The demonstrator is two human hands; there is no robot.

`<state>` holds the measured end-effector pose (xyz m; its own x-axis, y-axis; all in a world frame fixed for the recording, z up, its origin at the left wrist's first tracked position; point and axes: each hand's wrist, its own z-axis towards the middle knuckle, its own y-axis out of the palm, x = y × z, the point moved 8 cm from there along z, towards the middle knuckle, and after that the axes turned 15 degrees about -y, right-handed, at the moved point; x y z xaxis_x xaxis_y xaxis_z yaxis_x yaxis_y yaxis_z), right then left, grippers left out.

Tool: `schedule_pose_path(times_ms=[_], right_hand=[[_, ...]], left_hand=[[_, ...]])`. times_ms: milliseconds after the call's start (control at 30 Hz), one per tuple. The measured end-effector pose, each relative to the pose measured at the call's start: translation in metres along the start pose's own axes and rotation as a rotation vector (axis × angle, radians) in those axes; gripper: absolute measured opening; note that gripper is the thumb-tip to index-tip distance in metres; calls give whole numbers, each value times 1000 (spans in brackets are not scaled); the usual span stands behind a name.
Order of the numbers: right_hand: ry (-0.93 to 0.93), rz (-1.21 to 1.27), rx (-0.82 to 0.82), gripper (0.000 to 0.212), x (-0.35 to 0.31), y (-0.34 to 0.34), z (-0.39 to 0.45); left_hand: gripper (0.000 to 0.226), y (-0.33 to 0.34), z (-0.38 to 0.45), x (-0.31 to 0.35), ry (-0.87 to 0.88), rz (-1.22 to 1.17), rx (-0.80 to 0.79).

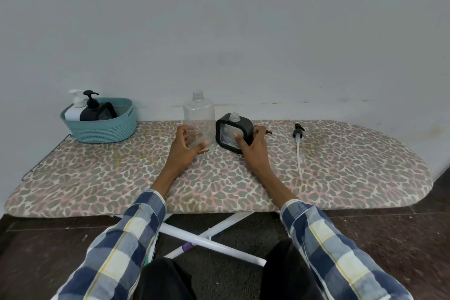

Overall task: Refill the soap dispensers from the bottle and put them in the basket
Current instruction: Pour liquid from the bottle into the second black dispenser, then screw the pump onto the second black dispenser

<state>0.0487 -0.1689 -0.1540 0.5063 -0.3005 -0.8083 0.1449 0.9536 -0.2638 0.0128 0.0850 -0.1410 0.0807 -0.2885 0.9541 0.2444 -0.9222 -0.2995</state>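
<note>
A tall clear plastic bottle with no cap stands upright on the ironing board. My left hand is wrapped around its lower part. Just to its right stands a square black-framed dispenser with an open neck, and my right hand grips its right side. A black pump head with a long white tube lies flat on the board further right. A second small pump part lies behind my right hand, mostly hidden. At the far left a teal basket holds a white dispenser and a black dispenser.
The board has a leopard-print cover and stands against a plain grey wall. Its white crossed legs show below the front edge, above a dark floor. A wire rack sticks out at the board's left end.
</note>
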Motion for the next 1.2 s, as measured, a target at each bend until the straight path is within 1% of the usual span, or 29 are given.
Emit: schedule_pose_path(times_ms=[133,300,433,500,567,667,733,800,867,900,967,1033,1133,1200], right_hand=[[5,1,19,58,-4,-3,-5],[19,2,-35,54,-7,-4,-11],[79,92,-49,62,-8,-8,-20],[76,117,5,51,-9,-19,-23],[11,60,68,35,-10,-37,-22],[-84,-170,106,19,-9,-64,-10],[-112,-339,96,12,-3,-79,5],[-135,-478,41,15,4,-87,22],[-149,-587,-79,24,9,-86,37],[-155,-634,-154,29,10,-82,44],[-160,-686,-302,40,10,-69,52],[-167,-710,-416,48,8,-50,55],[-157,-783,-528,51,13,-29,56],[-159,-842,-550,42,16,-24,55]], left_hand=[[59,-2,-2,2,75,73,53],[59,-2,-5,5,80,88,76],[65,-3,-6,4,61,77,81],[70,-4,-9,5,64,89,100],[78,-5,-14,7,76,109,125],[90,-3,-23,9,105,139,136],[97,-7,-31,15,176,200,218],[95,-15,-44,26,277,297,408],[74,-20,-65,40,352,314,577],[62,-17,-76,47,394,304,603],[46,0,-90,55,472,314,547],[40,20,-96,60,496,346,443],[48,46,-99,67,497,379,349],[58,61,-99,72,495,390,305]])
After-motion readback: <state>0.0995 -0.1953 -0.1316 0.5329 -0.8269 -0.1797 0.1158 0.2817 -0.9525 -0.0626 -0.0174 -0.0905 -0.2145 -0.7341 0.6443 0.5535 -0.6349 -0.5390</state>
